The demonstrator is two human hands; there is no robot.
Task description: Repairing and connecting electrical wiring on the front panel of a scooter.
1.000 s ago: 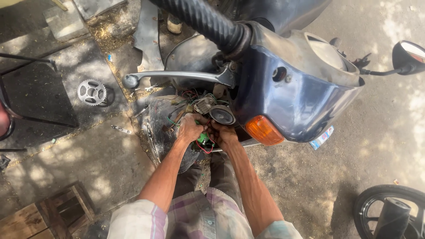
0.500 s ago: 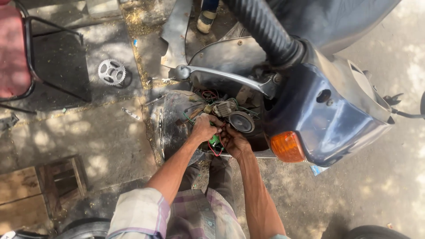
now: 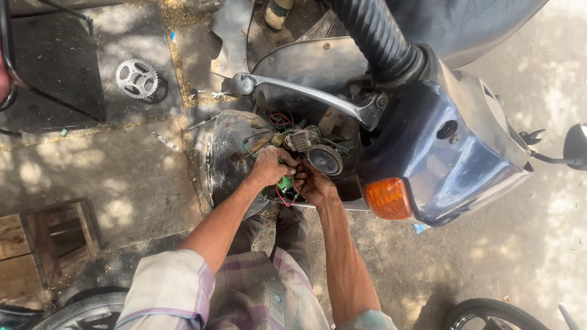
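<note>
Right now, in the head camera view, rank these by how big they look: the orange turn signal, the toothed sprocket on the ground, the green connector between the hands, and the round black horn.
1. Orange turn signal
2. Sprocket and round black horn: look alike; the sprocket lies farther away, so unranked
3. Green connector, partly hidden by the left hand and right hand

Small green connector [image 3: 285, 183]: pinched between left hand [image 3: 269, 166] and right hand [image 3: 313, 183], partly hidden by fingers. Red wire [image 3: 282, 198]: loops just below both hands, hanging from connector. Tangle of green, red, dark wires [image 3: 276, 124]: bunched just above left hand, running into scooter's open front.
</note>
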